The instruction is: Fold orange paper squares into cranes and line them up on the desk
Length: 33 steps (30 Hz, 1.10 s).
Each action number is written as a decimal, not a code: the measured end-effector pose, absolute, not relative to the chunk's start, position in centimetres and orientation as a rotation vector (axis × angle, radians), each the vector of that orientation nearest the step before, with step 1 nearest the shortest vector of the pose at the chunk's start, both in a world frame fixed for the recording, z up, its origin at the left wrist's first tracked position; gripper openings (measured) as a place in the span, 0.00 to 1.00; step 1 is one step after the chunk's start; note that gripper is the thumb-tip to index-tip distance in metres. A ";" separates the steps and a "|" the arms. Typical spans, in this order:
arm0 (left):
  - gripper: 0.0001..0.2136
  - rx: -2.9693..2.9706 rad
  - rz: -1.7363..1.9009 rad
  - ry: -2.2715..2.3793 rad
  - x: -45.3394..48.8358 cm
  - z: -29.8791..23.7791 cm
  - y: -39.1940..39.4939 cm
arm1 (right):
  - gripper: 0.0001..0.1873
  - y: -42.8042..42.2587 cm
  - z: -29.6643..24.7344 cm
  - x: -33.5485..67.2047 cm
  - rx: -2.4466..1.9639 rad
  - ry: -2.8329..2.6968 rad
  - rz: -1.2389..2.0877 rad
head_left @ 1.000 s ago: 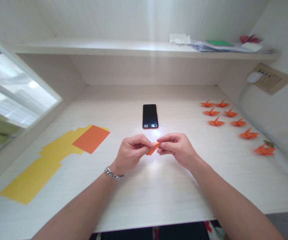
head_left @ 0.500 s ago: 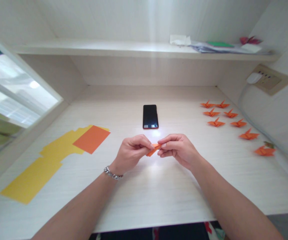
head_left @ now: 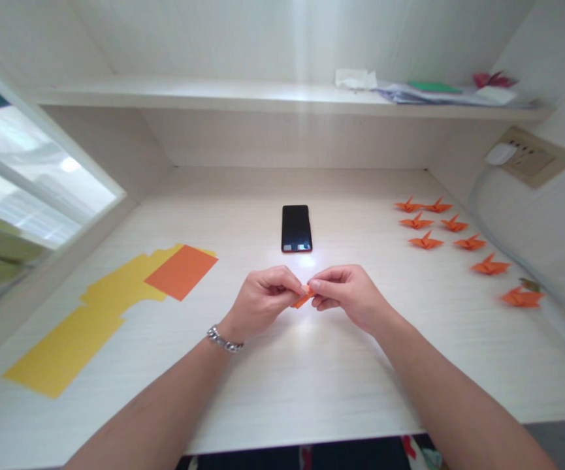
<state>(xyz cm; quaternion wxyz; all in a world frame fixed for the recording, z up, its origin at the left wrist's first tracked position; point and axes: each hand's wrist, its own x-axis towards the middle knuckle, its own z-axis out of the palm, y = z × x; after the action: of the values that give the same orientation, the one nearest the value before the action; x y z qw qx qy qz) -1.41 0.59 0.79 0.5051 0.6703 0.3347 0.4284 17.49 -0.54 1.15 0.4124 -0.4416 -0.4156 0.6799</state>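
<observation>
Left hand (head_left: 260, 300) and right hand (head_left: 348, 292) both pinch a small piece of folded orange paper (head_left: 302, 300) between thumb and fingertips, just above the near middle of a pale table (head_left: 306, 385). Clean work here likely calls for a steady left grip, edges matched before pressing, and light pressure from the right thumb along the crease. From the paper, a phone (head_left: 296, 228) lies at 12 o'clock, eight folded orange birds (head_left: 426, 242) from 2 to 3, and an orange sheet (head_left: 181, 272) atop yellow sheets (head_left: 66, 349) toward 9.
</observation>
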 end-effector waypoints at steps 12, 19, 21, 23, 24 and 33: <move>0.03 1.611 0.932 0.893 -1.5 0.4 0.7 | 0.14 -0.7 0.9 17.1 -1.135 -1.164 1.668; 0.06 1.458 0.853 0.913 -1.5 0.7 0.9 | 0.14 -0.5 0.4 17.3 -1.158 -1.171 1.642; 0.07 1.389 0.830 0.894 -1.5 0.7 1.0 | 0.13 -0.4 0.5 17.4 -1.172 -1.170 1.631; 0.08 1.288 0.818 0.868 -1.6 0.6 1.1 | 0.13 -0.5 0.6 17.4 -1.187 -1.171 1.613; 0.08 1.230 0.816 0.853 -1.6 0.6 1.1 | 0.13 -0.5 0.7 17.4 -1.195 -1.171 1.602; 0.11 1.137 0.855 0.858 -1.2 0.6 1.1 | 0.10 -0.6 1.1 17.0 -1.263 -1.136 1.512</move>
<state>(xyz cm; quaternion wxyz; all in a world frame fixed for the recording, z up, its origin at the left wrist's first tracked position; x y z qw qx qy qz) -1.17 1.09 0.56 0.6743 0.5055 0.3813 0.3800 16.99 -0.62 1.07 0.4201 -0.5041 -0.4533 0.6033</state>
